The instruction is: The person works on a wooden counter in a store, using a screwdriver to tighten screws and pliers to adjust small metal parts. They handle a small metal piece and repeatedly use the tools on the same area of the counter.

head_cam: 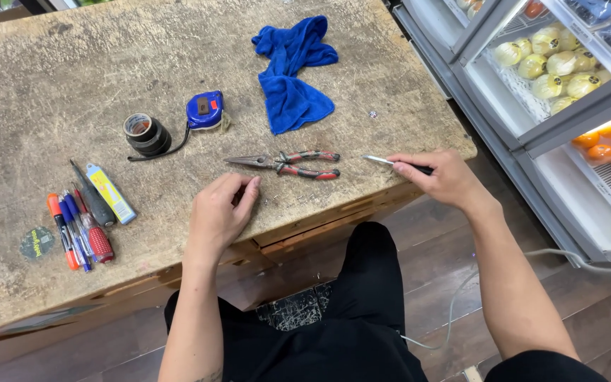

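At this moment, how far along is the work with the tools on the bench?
Laid out already: pliers flat at the front edge, pens and screwdrivers grouped at left, tape rolls and tape measure behind. In hand: the right hand pinches a slim metal-tipped tool just above the wooden bench; the left hand rests curled, whether holding something is unclear. Untouched: the blue cloth.

Person's wearing all black here, black trousers and what's looking like a black top, both arms showing bare.
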